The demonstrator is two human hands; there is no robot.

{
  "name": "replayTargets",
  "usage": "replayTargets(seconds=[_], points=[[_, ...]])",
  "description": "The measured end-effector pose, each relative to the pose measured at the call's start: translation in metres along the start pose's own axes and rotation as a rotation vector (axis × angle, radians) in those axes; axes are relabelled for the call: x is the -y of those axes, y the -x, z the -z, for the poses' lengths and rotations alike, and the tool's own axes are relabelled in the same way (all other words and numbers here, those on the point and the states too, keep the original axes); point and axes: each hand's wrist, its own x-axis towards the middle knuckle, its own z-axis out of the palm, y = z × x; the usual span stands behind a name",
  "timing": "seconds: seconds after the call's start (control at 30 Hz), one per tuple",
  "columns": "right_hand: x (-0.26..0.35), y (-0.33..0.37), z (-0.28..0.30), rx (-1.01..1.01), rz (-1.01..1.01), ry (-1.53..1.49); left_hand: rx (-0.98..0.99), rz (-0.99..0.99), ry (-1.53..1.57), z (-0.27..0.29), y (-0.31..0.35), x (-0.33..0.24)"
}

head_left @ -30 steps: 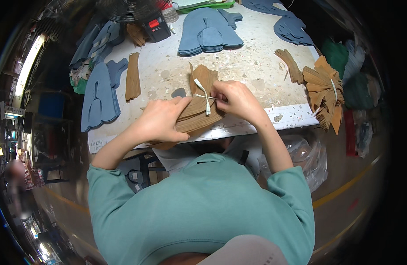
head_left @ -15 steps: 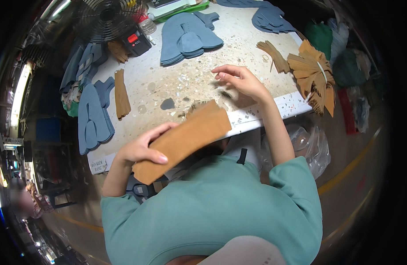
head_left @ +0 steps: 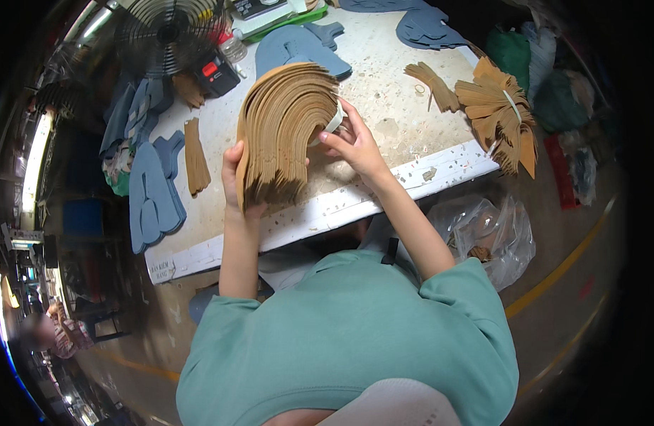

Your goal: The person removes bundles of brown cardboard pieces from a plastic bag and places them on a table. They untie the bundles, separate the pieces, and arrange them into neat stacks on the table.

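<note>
A thick stack of tan leather-like pieces [head_left: 277, 128] is bent into an arch above the table, its layered edges showing. My left hand [head_left: 234, 170] is closed round the stack's lower left end, thumb on the outer face and the other fingers mostly hidden behind it. At the arch's right end, my right hand [head_left: 355, 145] pinches a pale band [head_left: 334, 119] that lies against the stack. Part of this band is hidden by the fingers and the pieces. Farther right, a fanned tan bundle [head_left: 501, 113] is tied with a similar pale band.
Blue-grey cut pieces lie in a stack [head_left: 295, 46] behind the bent stack and in another stack [head_left: 155, 192] at the left. Small tan stacks [head_left: 196, 156] rest on the white table [head_left: 440, 167], which is strewn with scraps. A fan [head_left: 171, 32] stands at the back left; a clear plastic bag [head_left: 493, 234] hangs at right.
My left hand has raised the tan stack from the table's front edge and turned it upright; it is now bent into an arch. My right hand has come left to it, with the pale band.
</note>
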Motion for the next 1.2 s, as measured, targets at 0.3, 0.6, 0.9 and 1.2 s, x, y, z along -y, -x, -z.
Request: replayTargets(seconds=[0.3, 0.6, 0.9, 1.2], points=[[0.032, 0.005, 0.015, -0.122, 0.731, 0.909, -0.072, -0.195, -0.043, 0.002, 0.005, 0.006], [0.055, 0.003, 0.086, 0.089, 0.518, 1.167, 0.092, -0.116, 0.035, 0.015, -0.02, -0.012], [0.161, 0.106, 0.246, -0.486, 0.648, 0.118, 0.226, 0.006, -0.029, 0.023, -0.036, -0.004], [0.066, 0.142, 0.536, -1.153, 0.143, -0.024, 0.139, 0.26, -0.13, 0.054, -0.064, 0.034]])
